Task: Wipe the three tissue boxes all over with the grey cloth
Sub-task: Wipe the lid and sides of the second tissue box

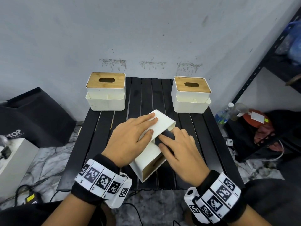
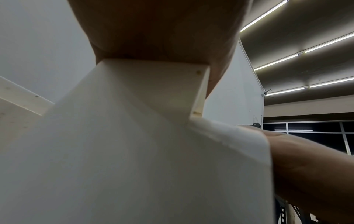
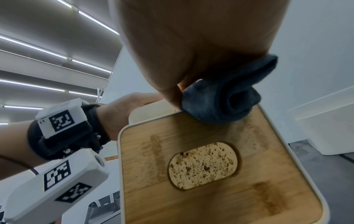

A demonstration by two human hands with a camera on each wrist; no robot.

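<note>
Three boxes sit on the table (image 1: 104,121): one lies tipped on its side at the centre (image 1: 162,123), two stand upright behind it, left (image 1: 105,92) and right (image 1: 192,95). My left hand (image 1: 130,136) lies flat, fingers straight, on the tipped box, I judge to steady it. My right hand (image 1: 179,150) presses the bunched cloth (image 3: 226,100) with curled fingers against its upper face, just above the wooden lid (image 3: 210,166).

Head view: above, facing forward and down on the tipped tissue box (image 1: 151,154), at arm's distance. Left wrist view: under the left hand (image 2: 162,30), pressed close against that box's white wall, facing upward. Right wrist view: close beside its wooden lid (image 3: 210,174), facing upward. All three share this box.
</note>
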